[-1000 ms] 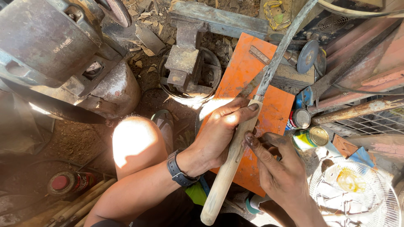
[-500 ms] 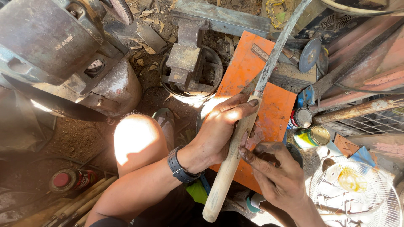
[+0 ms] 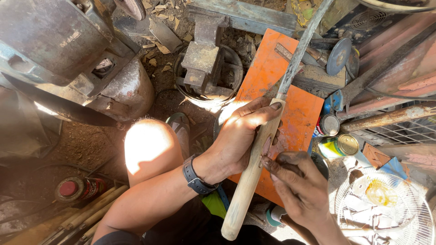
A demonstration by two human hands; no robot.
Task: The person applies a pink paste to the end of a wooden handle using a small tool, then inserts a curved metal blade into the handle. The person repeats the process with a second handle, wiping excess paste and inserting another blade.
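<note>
- Over the orange sheet-metal panel lying on the dirt floor, the left hand wraps round a long tool with a pale round wooden handle and a grey metal blade.
- Left fingers curl closed over the handle's upper end, just below where the blade enters the wood.
- Right hand sits just beside the handle on its right, lower down; its grimy fingertips press against the wood, bent and close together, gripping nothing else.
- Tool's long axis runs diagonally, from the butt at the bottom centre up to the blade leaving the top edge toward the right corner.
- Both hands touch it: the left higher, nearer the blade; the right toward the middle of the handle.
- Nearby: a rusty iron anvil block beyond the panel's left edge, small round tins past its right edge, a white wire fan guard at the lower right.
</note>
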